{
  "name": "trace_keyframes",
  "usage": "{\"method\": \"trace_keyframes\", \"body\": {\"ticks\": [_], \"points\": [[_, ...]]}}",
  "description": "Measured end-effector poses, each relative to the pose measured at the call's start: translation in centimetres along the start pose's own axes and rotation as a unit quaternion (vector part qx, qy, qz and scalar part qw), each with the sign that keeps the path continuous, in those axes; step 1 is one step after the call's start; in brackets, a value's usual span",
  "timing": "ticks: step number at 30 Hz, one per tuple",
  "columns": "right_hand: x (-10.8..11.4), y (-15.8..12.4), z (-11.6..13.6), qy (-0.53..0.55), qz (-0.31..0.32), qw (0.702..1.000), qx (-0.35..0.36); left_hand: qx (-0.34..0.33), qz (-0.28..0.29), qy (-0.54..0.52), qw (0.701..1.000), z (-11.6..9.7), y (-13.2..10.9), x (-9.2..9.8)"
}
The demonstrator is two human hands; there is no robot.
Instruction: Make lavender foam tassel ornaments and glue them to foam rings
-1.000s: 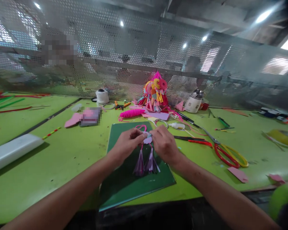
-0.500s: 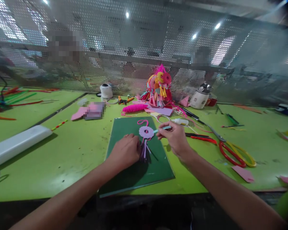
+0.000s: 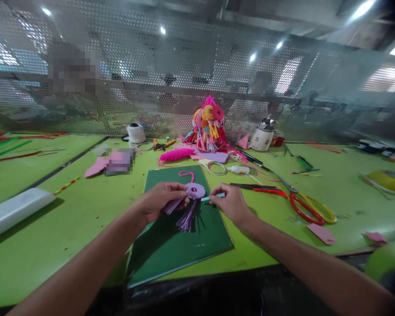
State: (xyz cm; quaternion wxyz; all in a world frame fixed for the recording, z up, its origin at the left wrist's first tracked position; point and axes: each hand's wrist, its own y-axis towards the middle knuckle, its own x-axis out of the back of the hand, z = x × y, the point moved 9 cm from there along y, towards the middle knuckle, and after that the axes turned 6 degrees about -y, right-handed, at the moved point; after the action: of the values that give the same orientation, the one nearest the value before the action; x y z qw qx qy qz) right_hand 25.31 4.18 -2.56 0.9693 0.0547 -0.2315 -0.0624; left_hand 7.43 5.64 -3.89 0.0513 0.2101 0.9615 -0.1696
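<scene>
My left hand (image 3: pixel 163 197) is closed on the left edge of a scalloped lilac paper ring (image 3: pixel 200 188), which is held up over a dark green board (image 3: pixel 171 256). A pink cord loop (image 3: pixel 188 174) rises from the ring, and a purple paper tassel (image 3: pixel 188 217) hangs below it. More purple strips (image 3: pixel 171 207) fan out under my left fingers. Just right of the ring, my right hand (image 3: pixel 228 202) pinches a thin pale blue strip (image 3: pixel 205 199) whose tip comes close to the ring's lower edge. Whether the tip touches the ring I cannot tell.
Right of the board lie scissors with red and yellow handles (image 3: pixel 307 208), a red-and-black tool (image 3: pixel 266 190), a white glue bottle (image 3: pixel 238 170) and a tape roll (image 3: pixel 216 167). Behind are pink yarn (image 3: pixel 177 154), a colourful tasselled ornament (image 3: pixel 210 125) and a white bottle (image 3: pixel 262 136). A white box (image 3: pixel 19 213) sits left.
My left hand has risen from the board and taken hold of the paper ring, lifting and tilting it. My right hand has brought the pale blue strip lower, beside the ring. The view has shifted.
</scene>
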Motion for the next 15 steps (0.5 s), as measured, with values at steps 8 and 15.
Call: {"method": "trace_keyframes", "body": {"ticks": [8,15], "points": [[0.7,-3.2,-1.5,-0.092,0.053,0.994,0.0,-0.109,-0.085,0.432,0.891,-2.2,1.3,2.0],[1.6,-3.7,-2.8,0.105,0.063,0.989,-0.083,-0.219,-0.135,0.56,0.787,-5.1,-1.9,-0.4]]}}
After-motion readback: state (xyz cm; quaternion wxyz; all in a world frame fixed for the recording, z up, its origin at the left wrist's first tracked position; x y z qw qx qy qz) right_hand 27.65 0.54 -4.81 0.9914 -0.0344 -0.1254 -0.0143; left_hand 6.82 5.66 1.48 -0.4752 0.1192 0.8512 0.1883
